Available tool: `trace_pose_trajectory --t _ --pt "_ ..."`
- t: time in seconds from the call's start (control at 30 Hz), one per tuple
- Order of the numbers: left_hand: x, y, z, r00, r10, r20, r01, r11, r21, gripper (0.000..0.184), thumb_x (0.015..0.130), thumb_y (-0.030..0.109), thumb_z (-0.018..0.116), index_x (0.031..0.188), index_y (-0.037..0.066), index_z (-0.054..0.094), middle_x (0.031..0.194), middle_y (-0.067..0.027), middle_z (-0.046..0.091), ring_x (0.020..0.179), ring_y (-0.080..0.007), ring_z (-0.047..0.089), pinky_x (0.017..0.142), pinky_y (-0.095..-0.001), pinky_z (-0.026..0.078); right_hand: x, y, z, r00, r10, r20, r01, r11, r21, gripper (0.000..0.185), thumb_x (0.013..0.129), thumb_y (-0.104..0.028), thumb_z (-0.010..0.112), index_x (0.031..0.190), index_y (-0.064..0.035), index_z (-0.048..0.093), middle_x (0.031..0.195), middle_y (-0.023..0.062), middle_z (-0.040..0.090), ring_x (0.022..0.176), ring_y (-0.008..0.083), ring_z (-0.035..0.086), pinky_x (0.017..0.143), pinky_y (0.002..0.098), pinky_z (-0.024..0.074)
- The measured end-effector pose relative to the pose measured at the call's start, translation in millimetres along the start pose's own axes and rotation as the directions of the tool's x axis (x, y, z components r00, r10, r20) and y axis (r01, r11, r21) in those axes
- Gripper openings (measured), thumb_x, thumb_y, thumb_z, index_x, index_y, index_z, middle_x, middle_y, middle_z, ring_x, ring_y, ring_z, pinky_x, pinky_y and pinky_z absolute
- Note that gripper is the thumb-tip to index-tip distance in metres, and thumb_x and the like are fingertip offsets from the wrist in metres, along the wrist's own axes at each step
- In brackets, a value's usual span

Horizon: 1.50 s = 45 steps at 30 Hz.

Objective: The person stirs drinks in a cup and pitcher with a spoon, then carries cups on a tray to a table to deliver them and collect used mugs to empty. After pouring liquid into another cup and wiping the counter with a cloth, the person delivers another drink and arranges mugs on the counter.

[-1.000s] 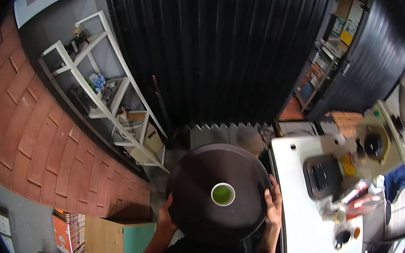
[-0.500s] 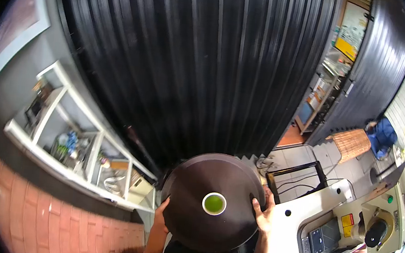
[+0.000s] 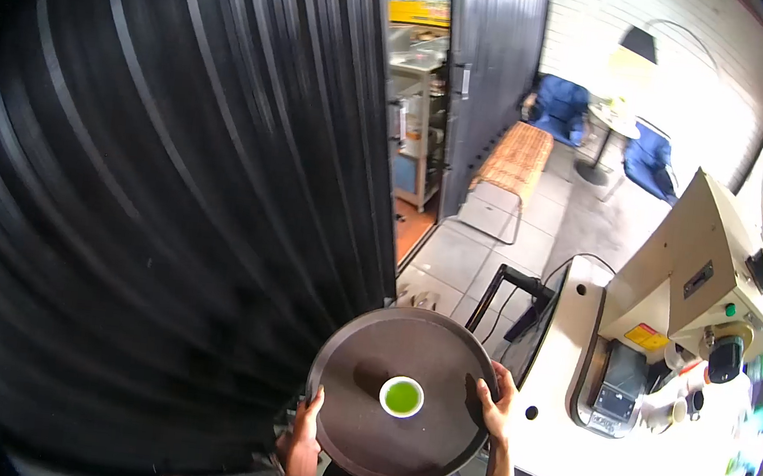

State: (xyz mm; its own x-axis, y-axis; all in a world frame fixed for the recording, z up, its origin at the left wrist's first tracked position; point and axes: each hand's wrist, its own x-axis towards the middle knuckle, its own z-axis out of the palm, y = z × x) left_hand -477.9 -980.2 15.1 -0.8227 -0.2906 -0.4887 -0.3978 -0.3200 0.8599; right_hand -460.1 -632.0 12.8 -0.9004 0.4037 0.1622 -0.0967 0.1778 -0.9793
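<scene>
A round dark brown serving tray is held out in front of my body, low in the view. Near its middle stands a small white cup with bright green liquid inside. My left hand grips the tray's left rim, thumb on top. On the opposite rim, my right hand holds on the same way. The fingers of both hands are partly hidden beneath the tray. Neither hand touches the cup.
Black corrugated shutters rise at the left, with a doorway beside them. A white counter carrying a beige machine and a black scale is at my right. Beyond are a wicker bench, blue chairs and a round table.
My view has turned to the right: the doorway, bench and counter have shifted left, and the white shelf has left the picture. Both hands still hold the tray with the cup on it.
</scene>
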Motion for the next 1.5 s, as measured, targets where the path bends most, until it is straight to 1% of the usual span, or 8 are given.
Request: trace_pose_trajectory --t 0.13,0.17,0.23,0.3,0.4,1.03,1.3,1.5 --pt "64 70 28 0.970 -0.156 0.188 0.138 0.985 0.104 0.075 0.080 0.044 0.078 0.133 -0.001 0.048 0.132 -0.0152 0.054 0.121 -0.0254 0.052 0.102 -0.0410 0.041 11 -1 37 0.972 -0.037 -0.232 0.023 0.998 -0.065 0.042 0.092 -0.015 0.068 0.128 0.0001 0.053 0.103 0.0058 0.065 0.093 0.0114 0.060 0.080 0.0250 0.0475" --pt "114 48 18 0.962 -0.093 0.257 0.064 0.991 0.120 0.073 0.079 0.044 0.079 0.131 0.001 0.051 0.128 -0.0137 0.056 0.117 -0.0237 0.055 0.097 -0.0400 0.045 13 -25 47 0.957 0.139 -0.256 -0.125 0.990 0.069 0.040 0.092 -0.013 0.067 0.127 0.0008 0.053 0.107 0.0068 0.065 0.099 0.0128 0.061 0.086 0.0262 0.0472" --pt "144 72 38 0.922 -0.128 0.367 0.095 0.990 0.105 0.070 0.080 0.044 0.079 0.128 0.001 0.053 0.124 -0.0126 0.059 0.113 -0.0226 0.057 0.094 -0.0387 0.047 18 -21 60 0.941 0.046 -0.335 -0.052 0.999 -0.010 0.039 0.092 -0.012 0.067 0.127 0.0011 0.053 0.108 0.0067 0.065 0.102 0.0135 0.060 0.089 0.0274 0.0466" --pt "165 89 48 0.855 -0.191 0.483 0.157 0.981 0.110 0.058 0.082 0.040 0.078 0.121 0.003 0.057 0.113 -0.0087 0.063 0.102 -0.0193 0.062 0.087 -0.0346 0.051 20 -40 76 0.909 0.106 -0.403 -0.109 0.994 0.017 0.044 0.090 -0.016 0.068 0.125 0.0061 0.053 0.114 0.0164 0.064 0.111 0.0237 0.059 0.100 0.0368 0.0430" --pt "193 105 75 0.794 -0.166 0.585 0.137 0.986 0.094 0.056 0.083 0.038 0.077 0.122 0.002 0.057 0.113 -0.0086 0.063 0.102 -0.0190 0.062 0.087 -0.0338 0.051 28 -44 90 0.866 0.179 -0.467 -0.204 0.979 -0.004 0.040 0.090 -0.015 0.067 0.122 0.0061 0.055 0.110 0.0147 0.065 0.108 0.0219 0.060 0.097 0.0351 0.0445" --pt "371 137 329 0.672 -0.247 0.698 0.105 0.965 0.241 0.049 0.091 0.029 0.067 0.124 -0.006 0.056 0.116 -0.0149 0.064 0.100 -0.0249 0.065 0.087 -0.0372 0.053 261 19 76 0.738 0.160 -0.655 -0.168 0.985 0.051 0.035 0.090 -0.014 0.067 0.118 0.0043 0.058 0.106 0.0111 0.067 0.106 0.0166 0.059 0.094 0.0304 0.0448" --pt "427 146 495 0.451 -0.238 0.860 0.192 0.967 0.167 0.043 0.098 0.027 0.054 0.128 -0.004 0.054 0.120 -0.0149 0.064 0.104 -0.0268 0.065 0.091 -0.0390 0.054 380 32 22 0.724 0.072 -0.686 -0.123 0.992 -0.026 0.032 0.097 -0.015 0.059 0.122 0.0026 0.052 0.105 0.0075 0.061 0.102 0.0132 0.056 0.090 0.0278 0.0443" --pt "449 143 622 0.282 -0.331 0.900 0.202 0.938 0.282 0.043 0.098 0.028 0.053 0.127 -0.005 0.054 0.121 -0.0158 0.063 0.105 -0.0274 0.065 0.091 -0.0396 0.054 437 57 -12 0.582 0.062 -0.811 -0.231 0.969 -0.091 0.033 0.099 -0.020 0.057 0.122 0.0030 0.052 0.103 0.0086 0.061 0.099 0.0140 0.056 0.090 0.0274 0.0431"
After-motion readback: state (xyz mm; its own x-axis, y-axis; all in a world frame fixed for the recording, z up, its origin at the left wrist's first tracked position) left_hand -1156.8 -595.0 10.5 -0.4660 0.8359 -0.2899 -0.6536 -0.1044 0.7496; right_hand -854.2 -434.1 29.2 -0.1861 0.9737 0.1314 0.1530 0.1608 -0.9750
